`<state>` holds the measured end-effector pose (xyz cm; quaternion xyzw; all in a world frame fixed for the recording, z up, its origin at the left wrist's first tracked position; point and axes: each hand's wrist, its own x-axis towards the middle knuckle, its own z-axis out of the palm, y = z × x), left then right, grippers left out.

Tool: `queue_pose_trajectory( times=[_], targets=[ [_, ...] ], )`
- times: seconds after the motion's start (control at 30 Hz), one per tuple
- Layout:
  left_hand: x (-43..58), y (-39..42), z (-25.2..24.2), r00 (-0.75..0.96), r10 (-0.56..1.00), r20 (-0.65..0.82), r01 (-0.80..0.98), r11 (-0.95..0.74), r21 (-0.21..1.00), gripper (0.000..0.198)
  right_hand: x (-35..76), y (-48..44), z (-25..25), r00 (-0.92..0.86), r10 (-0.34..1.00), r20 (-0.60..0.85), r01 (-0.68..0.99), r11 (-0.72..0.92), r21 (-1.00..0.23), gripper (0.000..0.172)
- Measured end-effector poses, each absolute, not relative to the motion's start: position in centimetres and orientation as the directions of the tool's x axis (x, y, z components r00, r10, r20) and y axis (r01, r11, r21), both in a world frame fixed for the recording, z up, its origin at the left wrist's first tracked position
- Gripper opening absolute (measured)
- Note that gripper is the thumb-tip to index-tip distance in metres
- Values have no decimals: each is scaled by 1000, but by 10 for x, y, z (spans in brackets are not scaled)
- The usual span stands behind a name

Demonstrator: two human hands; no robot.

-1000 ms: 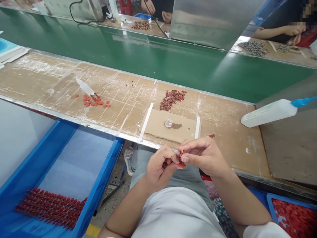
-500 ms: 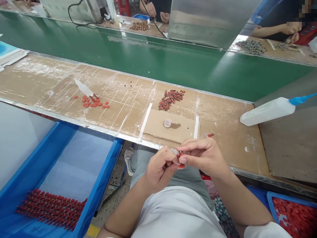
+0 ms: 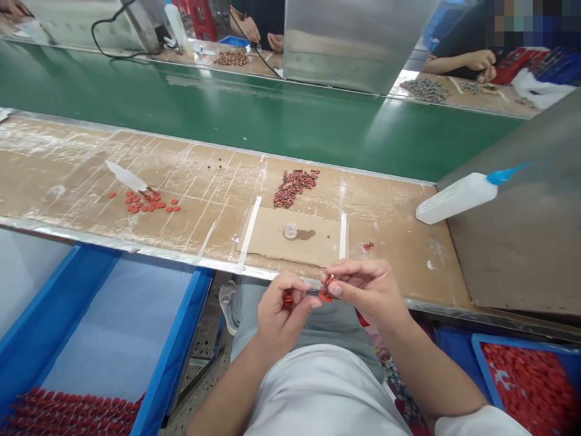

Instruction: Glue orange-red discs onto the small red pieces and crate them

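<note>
Left hand: fingers curled together, closed on a small red part that they mostly hide.
Right hand: thumb and forefinger pinched together on a red disc; a tiny red component stands at the fingertips. Whether the two are joined cannot be told.
Working position: both hands just beside each other, over the lap and close to the bench edge.
Handling (judgement): a fingertip pinch with the wrists close together looks steadiest for parts this small; the grip should stay firm but light.
Nearest items: a stray red component on the bench, right of a cardboard sheet taped down with white tape strips.
On the cardboard: a small clear cap beside a brown stain.
Bench: a heap of red components, scattered red discs, and a white squeeze bottle with a blue nozzle.
Below: a blue tray holding rows of red components, and a second blue tray full of red discs.
</note>
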<state>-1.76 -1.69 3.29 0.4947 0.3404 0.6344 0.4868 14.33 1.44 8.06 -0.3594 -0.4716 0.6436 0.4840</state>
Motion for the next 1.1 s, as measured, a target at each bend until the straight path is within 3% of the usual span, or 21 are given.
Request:
queue_pose_trajectory(
  times=[0.07, 0.17, 0.23, 0.3, 0.5, 0.7, 0.77, 0.87, 0.97, 1.1],
  targets=[
    [-12, -14, 31, -93, 994, 54, -509, -94, 856, 12, 156, 12, 76, -105, 994, 41, -227, 16, -974, 19],
    [-8, -4, 28, 42, 939, -342, -809, 233, 540, 13, 187, 16, 60, 240, 952, 190, 89, 173, -981, 19],
    [-8, 4, 23, 165, 869, -466, -870, 351, 347, 18, 215, 23, 42, 401, 868, 292, 339, 156, -928, 22],
    [-8, 9, 17, 191, 832, -521, -885, 376, 276, 22, 244, 32, 20, 473, 818, 327, 487, 67, -871, 25],
    [-1, 14, 14, 241, 833, -498, -896, 388, 215, 32, 301, 57, -41, 457, 835, 307, 586, -23, -810, 35],
    [1, 17, 21, 299, 857, -421, -897, 403, 183, 38, 306, 66, -57, 398, 855, 334, 667, -20, -745, 39],
    [1, 17, 21, 315, 857, -408, -894, 412, 175, 39, 304, 63, -51, 382, 841, 383, 750, -40, -660, 41],
    [1, 17, 21, 331, 855, -400, -892, 422, 164, 38, 291, 49, -30, 352, 742, 571, 883, -61, -465, 43],
    [2, 16, 22, 324, 860, -393, -895, 414, 168, 36, 258, 23, -2, 248, 688, 683, 904, 89, -418, 30],
    [7, 13, 26, 331, 869, -367, -888, 418, 190, 37, 190, -9, 25, -58, 857, 512, 642, 425, -638, 31]
  ],
)
